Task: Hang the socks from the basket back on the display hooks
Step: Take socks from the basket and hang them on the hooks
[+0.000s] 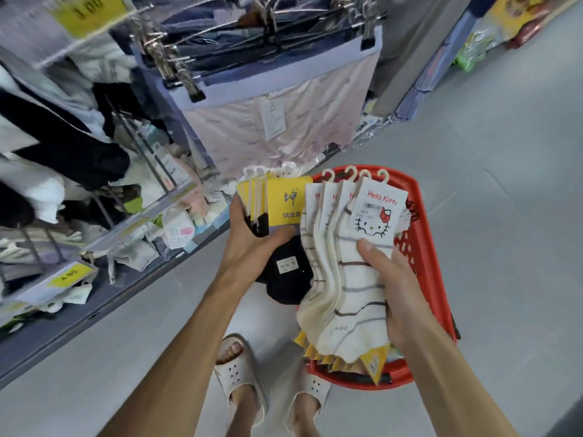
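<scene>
My left hand [252,244] grips a fan of several black sock pairs with yellow header cards [285,200] and white plastic hooks at their tops. My right hand [397,291] grips a fan of several cream striped sock pairs [344,279] with white Hello Kitty cards and orange hooks. Both bundles are held over a red plastic basket [422,247] on the floor. More yellow-carded socks [347,364] lie in the basket under the striped ones. The sock display rack [104,197] with hooks stands at the left.
Pale pink garments [271,127] hang on clip hangers behind the basket. Yellow price tags [67,274] sit on the rack's rails. My feet in white slippers [239,373] stand on the grey floor, which stretches open to the right.
</scene>
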Motion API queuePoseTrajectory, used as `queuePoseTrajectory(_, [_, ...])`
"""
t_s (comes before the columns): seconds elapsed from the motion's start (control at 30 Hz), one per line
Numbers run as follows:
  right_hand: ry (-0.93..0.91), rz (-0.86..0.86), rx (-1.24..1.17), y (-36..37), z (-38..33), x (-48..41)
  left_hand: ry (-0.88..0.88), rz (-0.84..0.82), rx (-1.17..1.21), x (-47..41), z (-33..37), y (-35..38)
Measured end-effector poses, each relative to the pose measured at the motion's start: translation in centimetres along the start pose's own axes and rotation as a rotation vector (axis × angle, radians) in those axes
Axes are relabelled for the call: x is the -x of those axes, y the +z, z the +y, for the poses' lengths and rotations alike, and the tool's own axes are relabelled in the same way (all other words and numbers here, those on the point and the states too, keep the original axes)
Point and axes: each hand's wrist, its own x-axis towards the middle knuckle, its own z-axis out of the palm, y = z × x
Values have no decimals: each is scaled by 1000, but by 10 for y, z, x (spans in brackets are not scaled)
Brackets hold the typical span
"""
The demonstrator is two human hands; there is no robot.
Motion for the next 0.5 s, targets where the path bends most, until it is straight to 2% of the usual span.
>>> queuePoseTrajectory(0.2, [-25,-94,69,58,-9,5,113,68,92,24,23,-49])
queuePoseTrajectory(0.37, [-95,-119,181,101,-16,14,174,87,-20,37,37,-83])
queuePoseTrajectory(0.5, [-179,-167,195,129,-18,26,203,124,-21,49,48,-109])
